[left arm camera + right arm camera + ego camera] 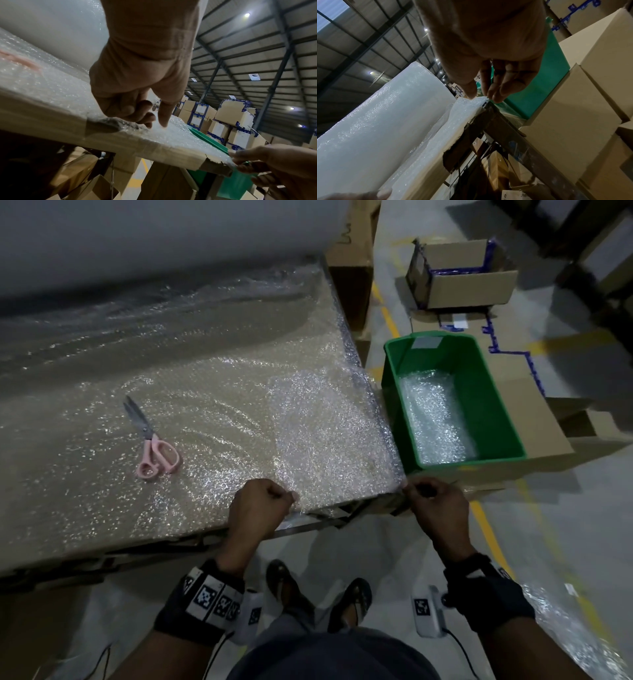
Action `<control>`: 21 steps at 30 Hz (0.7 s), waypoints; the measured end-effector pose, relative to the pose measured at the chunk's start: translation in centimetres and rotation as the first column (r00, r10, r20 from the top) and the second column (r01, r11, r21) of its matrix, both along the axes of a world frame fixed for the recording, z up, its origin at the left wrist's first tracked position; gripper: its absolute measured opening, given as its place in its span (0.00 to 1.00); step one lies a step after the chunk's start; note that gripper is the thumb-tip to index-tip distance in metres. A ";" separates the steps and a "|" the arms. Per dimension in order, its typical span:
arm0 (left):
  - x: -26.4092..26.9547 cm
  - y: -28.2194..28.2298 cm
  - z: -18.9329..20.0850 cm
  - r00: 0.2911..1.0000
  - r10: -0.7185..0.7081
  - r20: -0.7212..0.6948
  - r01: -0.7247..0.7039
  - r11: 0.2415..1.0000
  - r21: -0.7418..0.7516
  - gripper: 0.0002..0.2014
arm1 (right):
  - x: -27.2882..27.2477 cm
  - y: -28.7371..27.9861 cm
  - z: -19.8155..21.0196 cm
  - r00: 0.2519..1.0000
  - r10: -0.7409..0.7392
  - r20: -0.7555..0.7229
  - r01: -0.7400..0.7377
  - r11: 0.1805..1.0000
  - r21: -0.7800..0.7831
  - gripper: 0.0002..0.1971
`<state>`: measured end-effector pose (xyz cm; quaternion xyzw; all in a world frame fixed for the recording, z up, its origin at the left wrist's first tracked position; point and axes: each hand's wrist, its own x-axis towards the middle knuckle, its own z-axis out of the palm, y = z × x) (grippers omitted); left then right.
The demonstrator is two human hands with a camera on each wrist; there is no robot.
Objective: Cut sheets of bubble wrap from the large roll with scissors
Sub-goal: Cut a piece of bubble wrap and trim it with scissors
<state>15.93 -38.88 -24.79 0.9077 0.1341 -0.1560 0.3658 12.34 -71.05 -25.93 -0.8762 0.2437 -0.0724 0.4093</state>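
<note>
A big white roll of bubble wrap (137, 237) lies at the back of the cardboard-topped table (102, 546), its wrap spread toward me. A smaller cut sheet (329, 433) lies on top at the near right corner. My left hand (263, 501) pinches that sheet's near edge (159, 128). My right hand (431, 498) pinches its near right corner (476, 100) at the table's corner. Pink-handled scissors (152, 440) lie shut on the wrap, well left of both hands, held by nobody.
A green bin (496, 398) with bubble wrap at its bottom stands right of the table on flat cardboard. An open cardboard box (462, 275) sits beyond it. Stacked cartons (231, 119) fill the warehouse behind. My feet (318, 594) stand below the table edge.
</note>
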 end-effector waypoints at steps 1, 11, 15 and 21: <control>0.1 0.0 -0.1 1.000 0.005 -0.004 -0.005 1.000 -0.001 0.09 | 0.0 0.0 -0.1 1.000 -0.001 -0.005 0.001 1.000 0.005 0.11; 0.1 0.3 1.0 0.996 0.090 0.000 -0.090 0.993 -0.070 0.08 | 0.3 0.0 -0.2 1.000 0.007 -0.023 -0.005 0.996 0.086 0.09; -0.2 0.1 0.9 0.995 0.102 -0.012 -0.103 0.992 -0.077 0.10 | 0.3 0.2 -0.7 0.999 0.028 -0.033 -0.025 0.996 0.080 0.08; -0.7 -0.2 0.7 0.995 0.089 0.042 -0.088 0.996 -0.016 0.08 | 0.3 0.3 0.2 0.999 -0.019 -0.045 0.022 0.999 0.047 0.06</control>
